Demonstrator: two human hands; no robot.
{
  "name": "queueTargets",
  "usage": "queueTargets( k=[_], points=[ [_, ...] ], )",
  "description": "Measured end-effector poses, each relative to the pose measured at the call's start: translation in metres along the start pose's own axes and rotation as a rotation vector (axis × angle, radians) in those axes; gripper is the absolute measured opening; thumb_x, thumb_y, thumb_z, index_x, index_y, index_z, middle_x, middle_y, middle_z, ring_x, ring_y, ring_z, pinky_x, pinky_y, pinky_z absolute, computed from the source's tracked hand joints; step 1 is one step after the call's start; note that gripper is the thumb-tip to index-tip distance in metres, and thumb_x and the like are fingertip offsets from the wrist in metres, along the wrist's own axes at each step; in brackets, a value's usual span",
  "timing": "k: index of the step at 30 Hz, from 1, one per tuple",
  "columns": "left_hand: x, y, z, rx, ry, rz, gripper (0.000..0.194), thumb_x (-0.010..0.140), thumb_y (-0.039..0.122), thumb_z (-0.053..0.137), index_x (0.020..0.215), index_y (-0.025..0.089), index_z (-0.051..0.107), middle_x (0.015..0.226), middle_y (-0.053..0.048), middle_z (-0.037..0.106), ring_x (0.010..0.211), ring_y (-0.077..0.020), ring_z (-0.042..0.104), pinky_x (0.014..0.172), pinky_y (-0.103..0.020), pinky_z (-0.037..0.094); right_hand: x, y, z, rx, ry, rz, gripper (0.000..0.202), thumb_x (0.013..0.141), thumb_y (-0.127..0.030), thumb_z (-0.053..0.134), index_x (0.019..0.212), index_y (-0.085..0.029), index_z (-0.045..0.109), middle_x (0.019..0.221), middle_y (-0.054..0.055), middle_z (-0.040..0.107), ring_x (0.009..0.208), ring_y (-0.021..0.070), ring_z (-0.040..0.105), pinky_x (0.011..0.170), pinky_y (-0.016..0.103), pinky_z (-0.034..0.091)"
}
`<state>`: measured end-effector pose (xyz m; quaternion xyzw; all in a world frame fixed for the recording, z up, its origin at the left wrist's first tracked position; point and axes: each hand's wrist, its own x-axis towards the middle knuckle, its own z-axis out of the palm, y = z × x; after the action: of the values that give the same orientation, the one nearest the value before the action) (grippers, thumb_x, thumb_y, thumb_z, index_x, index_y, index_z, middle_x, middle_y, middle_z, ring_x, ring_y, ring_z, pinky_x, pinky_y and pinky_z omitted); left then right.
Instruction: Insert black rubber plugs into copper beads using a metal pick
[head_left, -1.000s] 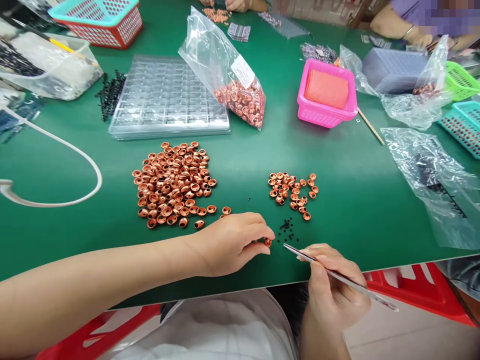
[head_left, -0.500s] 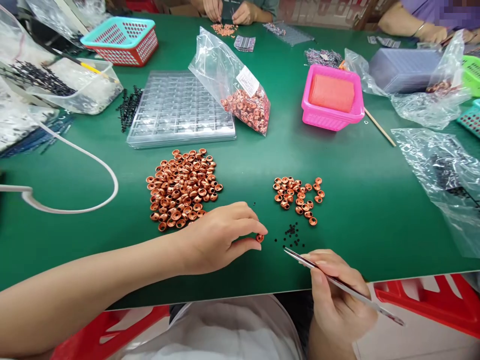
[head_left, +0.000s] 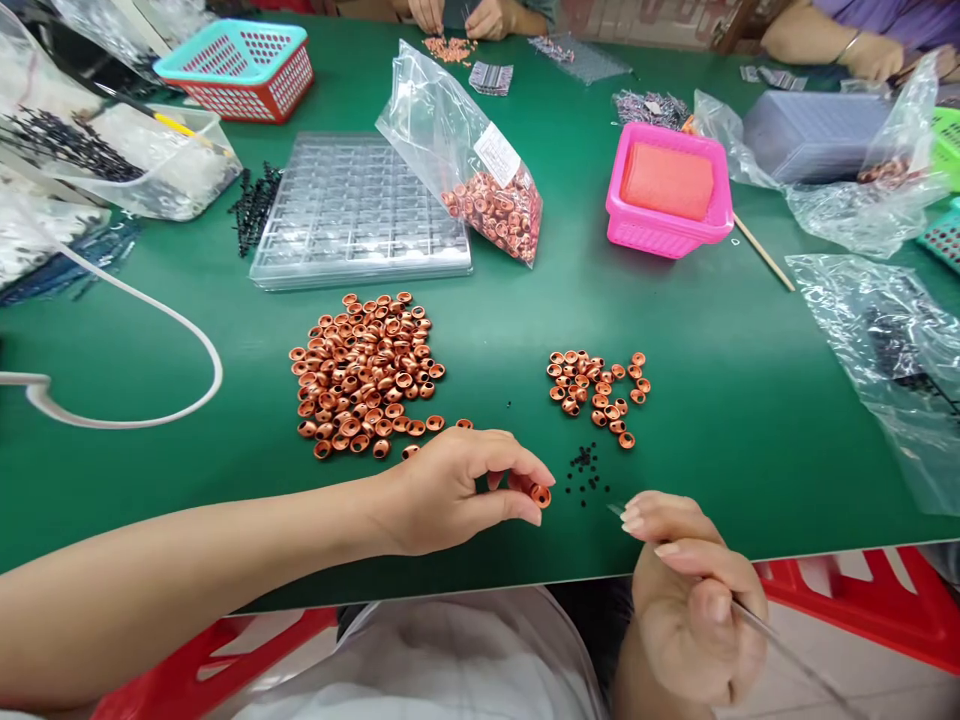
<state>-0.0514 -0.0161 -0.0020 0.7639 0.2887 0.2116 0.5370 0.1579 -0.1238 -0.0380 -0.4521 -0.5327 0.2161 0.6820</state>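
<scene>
My left hand (head_left: 465,490) pinches a small copper-coloured cup (head_left: 540,495) between thumb and fingers, just left of a scatter of tiny black pieces (head_left: 585,462). To the right of those pieces, my right hand (head_left: 694,595) is closed around metal tweezers (head_left: 780,645), partly hidden by the fingers and blurred; their tip points at the black pieces without touching them. Behind my left hand lies a large pile of copper cups (head_left: 364,370). A smaller group of copper cups (head_left: 600,385) rests beyond the black pieces.
Clear plastic trays (head_left: 360,215) and a bag of copper cups (head_left: 495,210) lie farther back. A pink basket (head_left: 667,235) holds an orange block, beside a wooden stick (head_left: 763,253). A white cable (head_left: 172,315) curves at left. Other people's hands work across the green table (head_left: 495,335).
My left hand has shifted slightly right and nearer with the cup, whose opening now shows. The tweezers have pulled back right from the black pieces, and my right fingers have changed their hold.
</scene>
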Motion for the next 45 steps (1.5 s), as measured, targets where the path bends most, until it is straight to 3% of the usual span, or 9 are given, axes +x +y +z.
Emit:
queueTargets(
  k=[3, 8, 11, 16, 26, 31, 35, 40, 45],
  points=[
    [0.0, 0.004, 0.001, 0.033, -0.026, 0.031, 0.008, 0.088, 0.016, 0.072, 0.096, 0.014, 0.072, 0.084, -0.002, 0.073, 0.074, -0.0109, 0.064, 0.071, -0.018, 0.048, 0.0, -0.005, -0.008, -0.118, -0.133, -0.058, 0.026, 0.102, -0.027, 0.04, 0.108, -0.021, 0.065, 0.092, 0.007, 0.065, 0.084, 0.022, 0.063, 0.072, 0.043, 0.054],
    [-0.002, 0.005, 0.003, 0.084, -0.067, 0.127, 0.007, 0.092, 0.016, 0.068, 0.098, 0.014, 0.069, 0.086, -0.002, 0.074, 0.078, -0.012, 0.064, 0.076, -0.02, 0.048, 0.004, -0.005, -0.01, -0.381, -0.595, -0.221, 0.031, 0.091, -0.008, 0.059, 0.121, -0.016, 0.063, 0.088, 0.005, 0.063, 0.075, 0.0149, 0.055, 0.063, 0.031, 0.048],
    [-0.004, 0.005, 0.004, 0.116, -0.099, 0.18, 0.007, 0.094, 0.015, 0.064, 0.1, 0.015, 0.068, 0.087, -0.003, 0.074, 0.078, -0.0134, 0.063, 0.075, -0.022, 0.048, 0.009, -0.001, -0.005, -0.496, -0.683, -0.325, 0.032, 0.086, -0.007, 0.067, 0.117, -0.016, 0.064, 0.087, 0.004, 0.066, 0.073, 0.0144, 0.052, 0.061, 0.03, 0.046],
    [-0.007, 0.006, 0.006, 0.16, -0.137, 0.226, 0.009, 0.098, 0.015, 0.057, 0.099, 0.015, 0.066, 0.086, -0.005, 0.072, 0.076, -0.015, 0.06, 0.071, -0.024, 0.048, 0.01, 0.003, -0.006, -0.523, -0.793, -0.354, 0.031, 0.091, -0.01, 0.061, 0.12, -0.019, 0.063, 0.087, 0.004, 0.068, 0.07, 0.0149, 0.053, 0.061, 0.032, 0.044],
    [-0.014, 0.005, 0.01, 0.2, -0.13, 0.315, 0.014, 0.1, 0.014, 0.05, 0.1, 0.013, 0.064, 0.08, -0.006, 0.069, 0.074, -0.0167, 0.058, 0.067, -0.026, 0.049, 0.005, 0.005, -0.016, -0.453, -0.854, -0.406, 0.042, 0.093, -0.011, 0.054, 0.134, -0.017, 0.057, 0.09, 0.005, 0.069, 0.07, 0.0165, 0.055, 0.058, 0.034, 0.043],
    [-0.016, 0.005, 0.011, 0.172, -0.131, 0.325, 0.012, 0.098, 0.011, 0.052, 0.099, 0.013, 0.063, 0.081, -0.006, 0.07, 0.074, -0.0167, 0.058, 0.068, -0.026, 0.049, 0.009, -0.001, -0.015, -0.405, -0.892, -0.362, 0.044, 0.093, -0.009, 0.054, 0.136, -0.016, 0.055, 0.089, 0.003, 0.07, 0.069, 0.0152, 0.055, 0.055, 0.033, 0.043],
    [-0.017, 0.004, 0.013, 0.146, -0.159, 0.302, 0.013, 0.098, 0.011, 0.051, 0.099, 0.015, 0.063, 0.084, -0.007, 0.072, 0.077, -0.017, 0.06, 0.072, -0.027, 0.05, 0.006, -0.001, -0.014, -0.419, -0.923, -0.393, 0.035, 0.094, -0.011, 0.053, 0.129, -0.014, 0.057, 0.086, 0.004, 0.067, 0.068, 0.016, 0.052, 0.055, 0.034, 0.041],
    [-0.016, 0.005, 0.012, 0.203, -0.182, 0.291, 0.014, 0.097, 0.01, 0.05, 0.096, 0.014, 0.064, 0.081, -0.006, 0.07, 0.076, -0.0173, 0.059, 0.07, -0.026, 0.049, 0.005, 0.001, -0.008, -0.442, -0.973, -0.316, 0.016, 0.094, -0.011, 0.052, 0.105, -0.018, 0.062, 0.075, 0.001, 0.06, 0.065, 0.015, 0.047, 0.057, 0.032, 0.039],
    [-0.014, 0.01, 0.001, 0.405, -0.184, 0.19, 0.012, 0.095, 0.01, 0.055, 0.095, 0.015, 0.066, 0.084, -0.006, 0.065, 0.079, -0.0169, 0.059, 0.07, -0.025, 0.048, 0.012, 0.004, 0.002, -0.52, -0.896, -0.357, 0.019, 0.094, -0.012, 0.056, 0.11, -0.017, 0.062, 0.085, 0.003, 0.067, 0.07, 0.0152, 0.052, 0.06, 0.031, 0.045]
  ],
)
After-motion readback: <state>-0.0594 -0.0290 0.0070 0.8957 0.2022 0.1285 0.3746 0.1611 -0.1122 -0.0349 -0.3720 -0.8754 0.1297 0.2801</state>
